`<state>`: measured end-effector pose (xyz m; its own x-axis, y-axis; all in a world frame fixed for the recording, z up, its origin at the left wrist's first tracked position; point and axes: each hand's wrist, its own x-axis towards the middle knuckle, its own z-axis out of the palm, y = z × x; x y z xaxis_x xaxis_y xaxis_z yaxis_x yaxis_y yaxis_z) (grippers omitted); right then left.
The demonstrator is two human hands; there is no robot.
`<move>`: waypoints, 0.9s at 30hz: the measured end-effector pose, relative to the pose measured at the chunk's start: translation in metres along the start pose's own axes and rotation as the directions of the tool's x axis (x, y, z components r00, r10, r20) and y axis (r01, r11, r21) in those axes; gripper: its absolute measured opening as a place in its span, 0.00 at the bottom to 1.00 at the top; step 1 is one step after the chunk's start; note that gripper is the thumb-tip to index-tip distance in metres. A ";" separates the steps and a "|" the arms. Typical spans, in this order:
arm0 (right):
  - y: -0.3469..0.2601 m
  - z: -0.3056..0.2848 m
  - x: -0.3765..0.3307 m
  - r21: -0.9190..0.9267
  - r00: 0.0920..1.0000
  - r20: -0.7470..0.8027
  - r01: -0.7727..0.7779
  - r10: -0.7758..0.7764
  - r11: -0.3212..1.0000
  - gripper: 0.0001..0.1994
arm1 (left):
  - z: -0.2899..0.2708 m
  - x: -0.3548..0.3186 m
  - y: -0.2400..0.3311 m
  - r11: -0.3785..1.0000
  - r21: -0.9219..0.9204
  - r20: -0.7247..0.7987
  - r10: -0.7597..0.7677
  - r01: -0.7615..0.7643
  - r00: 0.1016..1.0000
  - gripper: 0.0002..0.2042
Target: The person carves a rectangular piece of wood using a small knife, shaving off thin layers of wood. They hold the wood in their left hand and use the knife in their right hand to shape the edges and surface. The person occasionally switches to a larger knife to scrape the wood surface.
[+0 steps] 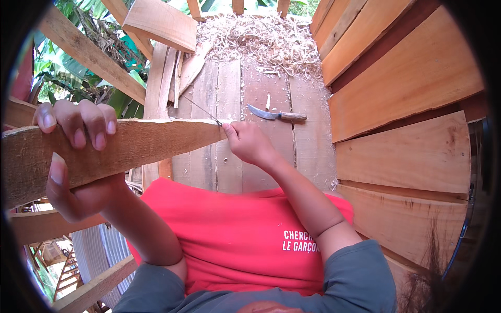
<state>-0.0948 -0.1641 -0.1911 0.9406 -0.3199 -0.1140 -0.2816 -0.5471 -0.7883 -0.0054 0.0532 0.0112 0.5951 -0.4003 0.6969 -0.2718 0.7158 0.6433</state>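
A long rough wooden plank [151, 138] stretches from the left edge toward the middle, narrowing at its far end. My left hand [81, 125] is clamped around it, fingers over the top and thumb on the near side. At the narrow end my right hand [248, 141] is closed on a thin dark metal strip [203, 109], which juts out to the upper left across the plank's far edge. Whether it is a blade seen edge-on or a rod, I cannot tell; its held end is hidden. Beyond lies a curved knife [276, 113] with a wooden handle.
The plank floor [313, 125] carries a heap of wood shavings [261, 41] at the back. Cut boards [164, 23] lean at the far left beside wooden rails [88, 52]. A board wall [402, 151] stands on the right. Red cloth [224, 219] covers my front.
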 end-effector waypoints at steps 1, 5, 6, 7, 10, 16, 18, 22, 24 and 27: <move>-0.008 -0.002 -0.005 0.050 0.998 0.029 0.047 -0.048 0.998 0.23 | 0.003 -0.001 0.002 0.999 0.029 -0.036 -0.011 0.012 0.999 0.23; 0.041 0.014 0.008 -0.043 0.995 -0.078 -0.057 0.054 0.997 0.24 | 0.007 0.006 -0.003 1.000 0.007 -0.016 -0.013 0.013 1.000 0.23; 0.024 0.016 0.012 -0.013 1.000 -0.026 -0.017 0.016 1.000 0.24 | 0.002 0.003 0.005 1.000 0.028 0.003 -0.007 0.007 1.000 0.23; 0.004 0.010 0.007 0.012 1.000 0.021 -0.004 0.003 1.000 0.24 | -0.001 0.001 0.005 0.999 0.037 0.000 -0.004 0.004 1.000 0.23; 0.053 0.020 0.006 -0.093 0.990 -0.020 -0.143 0.142 0.985 0.23 | 0.010 0.004 -0.001 0.999 0.031 -0.029 -0.009 0.010 1.000 0.23; 0.021 0.014 0.004 -0.068 0.999 0.004 -0.032 0.032 0.997 0.22 | 0.002 0.001 0.001 1.000 0.013 0.033 0.006 -0.007 0.999 0.25; 0.019 0.017 0.007 -0.069 0.999 0.014 -0.046 0.047 0.997 0.21 | 0.003 0.002 0.002 1.000 0.021 0.013 -0.009 0.008 1.000 0.24; 0.021 0.015 0.005 -0.031 0.989 0.053 -0.134 0.136 0.990 0.21 | 0.010 0.006 0.003 0.991 0.130 -0.150 -0.011 0.030 0.989 0.21; 0.022 0.011 0.007 0.016 0.986 0.084 -0.149 0.147 0.989 0.20 | 0.013 0.008 0.005 0.978 0.193 -0.210 -0.037 0.078 0.977 0.20; 0.030 0.013 0.011 0.041 0.987 0.096 -0.132 0.127 0.990 0.18 | 0.012 0.009 0.004 0.958 0.224 -0.255 -0.119 0.179 0.960 0.19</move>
<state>-0.0906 -0.1740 -0.2242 0.9109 -0.3113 -0.2707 -0.3949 -0.4679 -0.7906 -0.0104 0.0457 0.0240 0.7962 -0.3238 0.5111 -0.3234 0.4861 0.8118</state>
